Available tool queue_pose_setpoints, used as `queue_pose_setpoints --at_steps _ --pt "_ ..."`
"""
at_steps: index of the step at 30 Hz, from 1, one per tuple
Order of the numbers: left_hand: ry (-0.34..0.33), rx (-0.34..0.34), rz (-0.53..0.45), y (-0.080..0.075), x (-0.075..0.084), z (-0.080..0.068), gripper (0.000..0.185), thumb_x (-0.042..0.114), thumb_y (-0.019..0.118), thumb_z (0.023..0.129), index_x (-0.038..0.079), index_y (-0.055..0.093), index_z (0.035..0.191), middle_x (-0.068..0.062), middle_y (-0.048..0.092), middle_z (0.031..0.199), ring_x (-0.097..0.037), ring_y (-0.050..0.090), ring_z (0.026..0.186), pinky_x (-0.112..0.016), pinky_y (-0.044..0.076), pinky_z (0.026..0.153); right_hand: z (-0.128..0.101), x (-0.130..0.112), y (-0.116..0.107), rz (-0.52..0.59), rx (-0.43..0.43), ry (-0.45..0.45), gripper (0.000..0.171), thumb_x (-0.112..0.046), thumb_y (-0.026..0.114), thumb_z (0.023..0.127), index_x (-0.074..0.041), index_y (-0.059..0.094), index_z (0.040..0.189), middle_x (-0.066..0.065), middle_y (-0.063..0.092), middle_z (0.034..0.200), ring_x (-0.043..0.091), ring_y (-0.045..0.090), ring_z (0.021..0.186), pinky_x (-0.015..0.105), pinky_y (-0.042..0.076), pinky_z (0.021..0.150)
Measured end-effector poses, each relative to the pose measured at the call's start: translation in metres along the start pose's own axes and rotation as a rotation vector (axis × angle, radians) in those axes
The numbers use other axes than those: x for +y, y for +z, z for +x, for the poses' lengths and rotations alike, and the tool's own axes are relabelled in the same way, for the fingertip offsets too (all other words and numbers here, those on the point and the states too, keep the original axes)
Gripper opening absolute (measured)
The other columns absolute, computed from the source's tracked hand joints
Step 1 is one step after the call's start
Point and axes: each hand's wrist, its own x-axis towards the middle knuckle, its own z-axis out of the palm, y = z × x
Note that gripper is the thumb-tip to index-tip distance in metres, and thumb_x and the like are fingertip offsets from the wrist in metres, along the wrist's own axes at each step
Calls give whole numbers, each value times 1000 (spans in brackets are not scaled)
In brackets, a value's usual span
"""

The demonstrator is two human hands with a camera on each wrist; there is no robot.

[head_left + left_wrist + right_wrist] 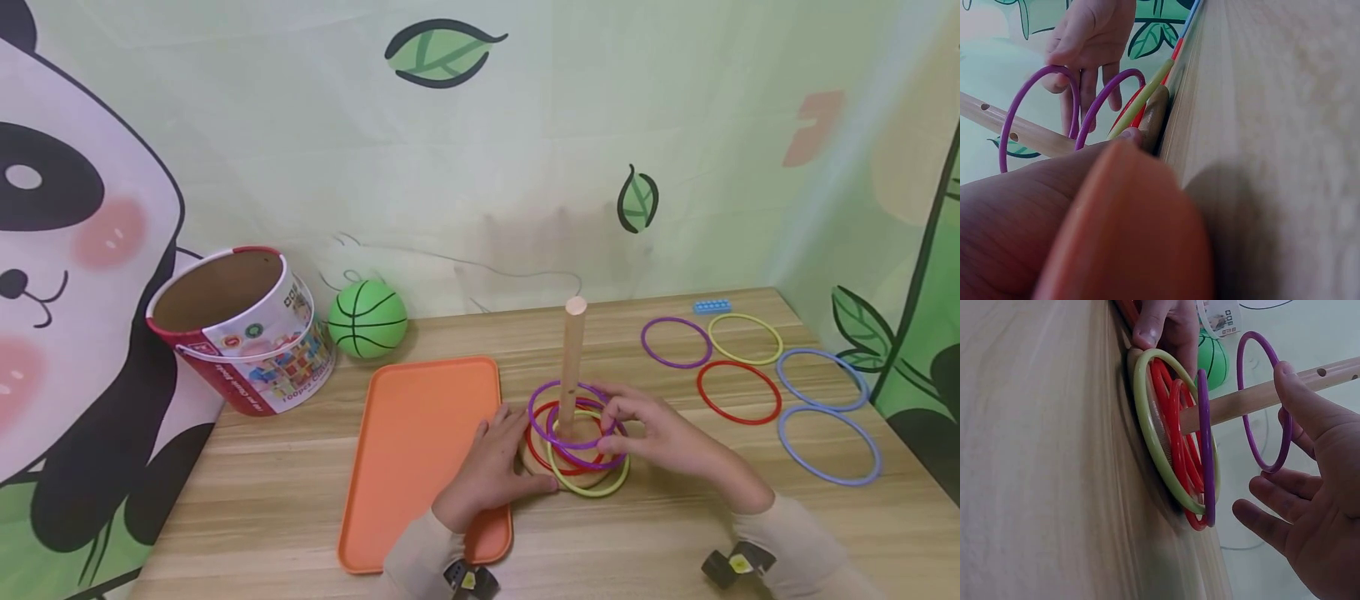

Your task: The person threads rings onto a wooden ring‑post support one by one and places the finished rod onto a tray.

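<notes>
A wooden peg [573,350] stands on a round base [1154,119] at the table's middle. Round the peg lie a yellow-green ring [592,492], red rings [1175,437] and a purple ring [1205,456]. My right hand [618,412] pinches a second purple ring [1264,469], which is threaded on the peg and held tilted above the pile. The thumb lies on its rim with the fingers spread behind. My left hand [517,442] rests on the table, its fingertips [1150,328] touching the base's left edge.
An orange tray [420,450] lies left of the base, partly under my left forearm. A tilted cardboard bucket [240,329] and a green ball [367,319] sit at the back left. Several loose rings [738,422] and a small blue block [712,306] lie at the right.
</notes>
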Motion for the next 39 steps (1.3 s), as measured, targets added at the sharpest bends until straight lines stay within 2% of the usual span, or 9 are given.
queue_pose_setpoints --at_steps 7,19,22,26,29,32,34,36,39 --pt "2 4 -9 0 0 0 108 54 88 82 14 34 167 -9 40 168 -41 15 160 -68 9 124 -1 -1 2 9 -13 35 22 -16 84 90 -26 64 90 24 55 152 51 47 143 70 36 112" --pt "1 7 -1 0 -1 0 107 54 87 82 13 36 166 -10 41 166 -40 16 160 -68 9 124 -2 5 6 -2 -21 65 24 -20 86 88 -27 63 89 25 55 152 51 46 143 69 31 115" --pt "-3 4 5 0 0 0 106 54 87 82 12 36 165 -11 40 167 -39 15 160 -67 9 125 -2 7 8 -8 -28 75 25 -21 87 88 -28 63 89 22 55 152 47 47 144 63 33 117" --pt "-10 -2 11 0 0 -1 106 54 87 83 11 36 165 -13 39 167 -39 14 161 -66 9 125 -3 9 9 -19 -31 64 23 -22 86 88 -26 64 90 21 57 151 46 49 142 37 36 118" --pt "-12 -3 17 0 0 -1 106 54 87 83 10 36 165 -14 39 167 -38 15 161 -65 9 126 -3 10 10 -10 -29 41 22 -22 86 89 -25 64 91 22 56 151 47 50 141 21 33 113" --pt "-15 -6 22 0 0 0 107 54 87 82 8 37 164 -15 39 167 -37 14 161 -65 9 126 -4 11 12 -6 -29 23 22 -20 86 88 -24 65 91 23 56 152 48 50 141 18 32 113" --pt "-20 -11 25 0 0 0 107 55 87 82 8 37 164 -14 38 167 -37 14 161 -65 9 126 -5 12 12 -21 -29 21 22 -20 87 86 -20 67 95 25 54 152 49 50 140 25 37 114" --pt "-23 -14 29 1 0 0 107 55 87 82 7 37 164 -14 37 168 -37 13 162 -65 9 126 -5 13 13 -42 -29 28 27 -22 89 84 -16 70 101 28 51 154 51 48 141 41 39 117" --pt "-30 -16 35 1 0 1 107 56 87 82 7 37 164 -14 37 168 -36 13 162 -65 9 126 -6 14 13 -69 -30 42 42 -25 92 80 -10 72 113 32 47 155 54 46 141 63 37 114"
